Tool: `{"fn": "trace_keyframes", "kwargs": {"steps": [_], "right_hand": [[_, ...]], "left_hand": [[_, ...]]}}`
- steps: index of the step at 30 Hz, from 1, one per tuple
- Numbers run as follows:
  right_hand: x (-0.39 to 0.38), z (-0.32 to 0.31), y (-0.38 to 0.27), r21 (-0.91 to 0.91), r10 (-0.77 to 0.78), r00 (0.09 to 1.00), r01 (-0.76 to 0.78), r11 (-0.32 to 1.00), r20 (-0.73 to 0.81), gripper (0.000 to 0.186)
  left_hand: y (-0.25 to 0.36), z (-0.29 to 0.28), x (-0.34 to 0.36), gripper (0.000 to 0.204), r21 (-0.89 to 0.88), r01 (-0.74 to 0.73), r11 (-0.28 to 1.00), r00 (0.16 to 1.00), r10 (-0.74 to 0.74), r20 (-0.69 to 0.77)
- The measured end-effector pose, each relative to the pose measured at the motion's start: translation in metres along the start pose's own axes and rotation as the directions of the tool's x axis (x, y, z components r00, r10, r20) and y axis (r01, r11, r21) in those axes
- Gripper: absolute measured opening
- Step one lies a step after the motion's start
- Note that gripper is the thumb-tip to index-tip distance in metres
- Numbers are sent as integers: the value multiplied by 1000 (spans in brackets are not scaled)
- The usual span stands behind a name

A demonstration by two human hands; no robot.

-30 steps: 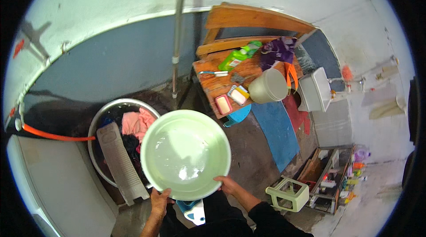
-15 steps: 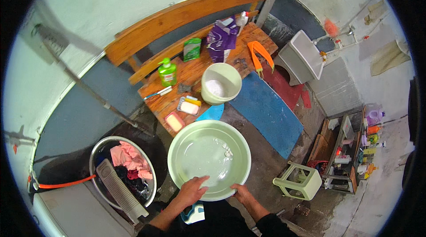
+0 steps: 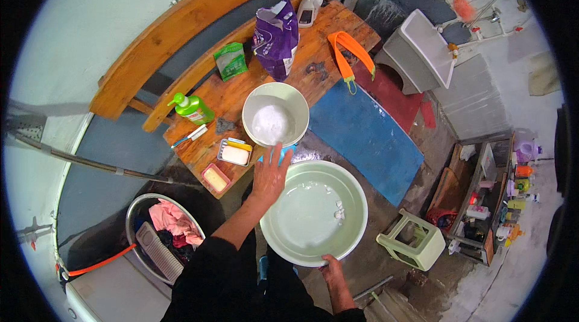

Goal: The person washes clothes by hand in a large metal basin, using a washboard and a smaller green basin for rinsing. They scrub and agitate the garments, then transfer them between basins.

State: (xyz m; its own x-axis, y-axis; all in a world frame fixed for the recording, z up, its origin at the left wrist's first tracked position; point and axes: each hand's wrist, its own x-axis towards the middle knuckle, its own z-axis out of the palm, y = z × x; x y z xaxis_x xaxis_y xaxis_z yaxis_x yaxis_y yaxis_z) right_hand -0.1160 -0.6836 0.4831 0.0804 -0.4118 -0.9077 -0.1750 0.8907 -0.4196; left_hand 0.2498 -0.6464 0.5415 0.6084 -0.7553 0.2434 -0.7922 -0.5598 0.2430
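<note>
My left hand (image 3: 268, 171) reaches up with fingers stretched, near the front of a pale bucket (image 3: 272, 118) holding white powder. My right hand (image 3: 332, 269) grips the near rim of a pale green basin (image 3: 356, 207), which has a little water and small white bits inside. The bucket stands by the front edge of a wooden bench (image 3: 329, 26), beside two soap dishes (image 3: 234, 152), a green pump bottle (image 3: 194, 111), a green packet (image 3: 229, 61), a purple bag (image 3: 274, 38) and an orange strap (image 3: 353, 56).
A metal tub (image 3: 139, 213) of laundry with a washboard (image 3: 158, 252) stands lower left by an appliance (image 3: 114, 292). A blue mat (image 3: 368, 141) lies right of the bench. A sink (image 3: 422, 50), plastic stool (image 3: 411, 240) and cluttered shelf (image 3: 479, 201) are along the right.
The basin has moved down and right in the picture as the view swung toward the bench. My left hand has left the basin rim and reached up toward the bucket with fingers extended.
</note>
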Motion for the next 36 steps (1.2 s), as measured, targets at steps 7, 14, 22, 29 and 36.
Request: {"fn": "trace_keyframes", "kwargs": {"steps": [7,14,22,29,36], "right_hand": [[15,5,6,28,-12,1000,12,1000,-11,46],[30,36,10,166,-30,996,43,985,-79,45],[22,73,-18,314,-46,987,92,945,-152,41],[74,25,22,398,-56,998,67,915,-40,29],[52,36,1,331,-72,992,33,943,106,32]], "left_hand": [[-28,45,24,30,75,-13,997,961,-8,276],[-53,38,17,15,-198,-126,972,970,163,180],[-30,-34,33,22,-539,-211,816,893,385,234],[26,-28,13,33,-629,773,-82,617,329,715],[45,36,-15,49,-114,870,-481,288,305,908]]}}
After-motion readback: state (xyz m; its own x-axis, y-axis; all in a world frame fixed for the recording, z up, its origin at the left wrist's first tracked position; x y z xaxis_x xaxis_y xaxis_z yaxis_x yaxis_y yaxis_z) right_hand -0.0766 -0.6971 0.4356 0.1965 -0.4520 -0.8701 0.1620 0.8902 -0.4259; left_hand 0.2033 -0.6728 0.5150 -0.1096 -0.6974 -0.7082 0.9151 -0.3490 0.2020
